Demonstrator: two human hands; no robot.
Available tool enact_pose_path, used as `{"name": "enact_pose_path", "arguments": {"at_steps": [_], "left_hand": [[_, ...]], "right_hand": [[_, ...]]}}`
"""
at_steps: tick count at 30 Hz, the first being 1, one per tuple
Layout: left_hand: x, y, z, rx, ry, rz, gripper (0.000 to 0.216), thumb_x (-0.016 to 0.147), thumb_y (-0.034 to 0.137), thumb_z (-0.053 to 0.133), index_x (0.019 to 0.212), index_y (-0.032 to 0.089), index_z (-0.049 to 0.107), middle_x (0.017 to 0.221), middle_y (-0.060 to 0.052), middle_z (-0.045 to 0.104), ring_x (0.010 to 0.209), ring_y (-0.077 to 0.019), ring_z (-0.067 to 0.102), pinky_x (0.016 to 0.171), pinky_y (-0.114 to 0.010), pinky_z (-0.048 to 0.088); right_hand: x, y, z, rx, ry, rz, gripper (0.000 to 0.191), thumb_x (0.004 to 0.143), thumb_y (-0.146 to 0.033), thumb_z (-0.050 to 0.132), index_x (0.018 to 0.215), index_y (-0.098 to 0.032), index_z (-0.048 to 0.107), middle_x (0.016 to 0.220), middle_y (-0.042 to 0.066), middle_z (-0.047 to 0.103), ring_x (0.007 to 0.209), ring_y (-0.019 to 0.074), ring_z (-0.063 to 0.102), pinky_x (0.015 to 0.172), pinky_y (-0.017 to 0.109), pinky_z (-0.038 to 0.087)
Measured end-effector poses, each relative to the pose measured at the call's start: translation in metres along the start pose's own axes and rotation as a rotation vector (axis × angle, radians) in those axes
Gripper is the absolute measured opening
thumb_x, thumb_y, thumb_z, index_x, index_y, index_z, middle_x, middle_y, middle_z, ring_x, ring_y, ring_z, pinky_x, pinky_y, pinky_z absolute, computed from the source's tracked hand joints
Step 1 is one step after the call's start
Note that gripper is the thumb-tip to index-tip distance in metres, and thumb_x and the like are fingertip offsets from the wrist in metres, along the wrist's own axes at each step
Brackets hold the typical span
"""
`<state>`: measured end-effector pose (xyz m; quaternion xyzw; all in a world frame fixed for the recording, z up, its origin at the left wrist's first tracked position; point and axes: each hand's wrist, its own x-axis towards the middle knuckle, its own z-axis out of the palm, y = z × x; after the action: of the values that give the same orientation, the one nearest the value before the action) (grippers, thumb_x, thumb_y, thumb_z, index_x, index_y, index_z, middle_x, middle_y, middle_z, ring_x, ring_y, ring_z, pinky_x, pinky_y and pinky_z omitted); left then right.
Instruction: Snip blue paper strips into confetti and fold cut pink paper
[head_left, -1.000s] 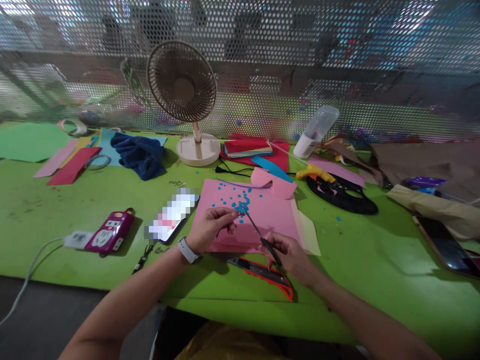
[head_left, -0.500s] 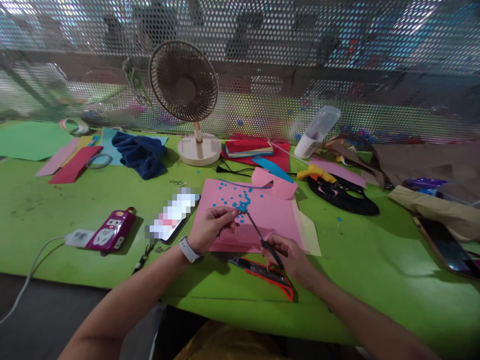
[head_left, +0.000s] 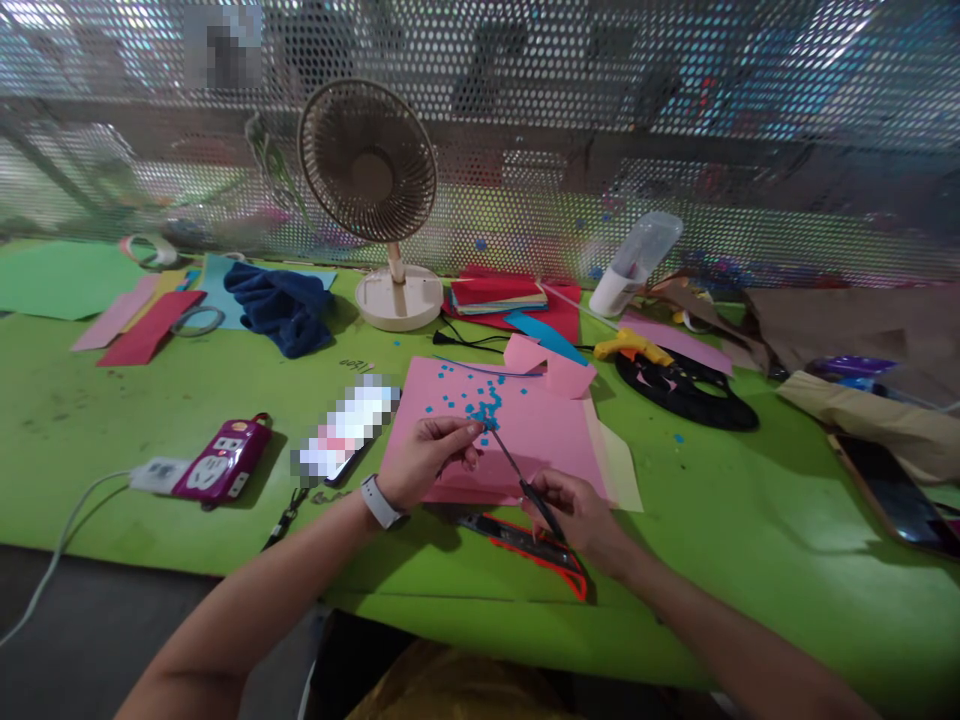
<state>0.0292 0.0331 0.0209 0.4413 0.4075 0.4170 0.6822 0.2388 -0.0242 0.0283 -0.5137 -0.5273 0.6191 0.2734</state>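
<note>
My right hand is closed round the dark handles of small scissors. Their blades reach up and left to my left fingertips. My left hand, with a white watch at the wrist, pinches a tiny blue paper piece at the blade tips. Both hands hover over a pink sheet strewn with several small blue squares. A red-edged utility knife lies on the green table just under my right hand.
A phone and a purple power strip lie to the left. A desk fan, blue cloth, coloured paper stacks, a yellow glue gun and a black cut-out sit behind. Another phone is far right.
Almost nothing has moved. The scissors and the pinched blue piece shifted very slightly, and the blue strip at the blades looks shorter.
</note>
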Motion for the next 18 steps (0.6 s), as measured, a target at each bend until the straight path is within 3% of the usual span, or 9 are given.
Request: {"name": "enact_pose_path", "arguments": {"at_steps": [18], "left_hand": [[-0.0004,0.0010,0.0012,-0.033,-0.001,0.008,0.027,0.076,0.040,0.072,0.084,0.014,0.071,0.057,0.000,0.063,0.052,-0.0084,0.055,0.058,-0.021,0.045]], "right_hand": [[-0.0001,-0.0029,0.0001,0.045,-0.009,-0.012,0.047,0.068,-0.062,0.068,0.070,-0.019,0.050,0.057,-0.005,0.048,0.051,0.0094,0.047,0.048,0.023,0.038]]}}
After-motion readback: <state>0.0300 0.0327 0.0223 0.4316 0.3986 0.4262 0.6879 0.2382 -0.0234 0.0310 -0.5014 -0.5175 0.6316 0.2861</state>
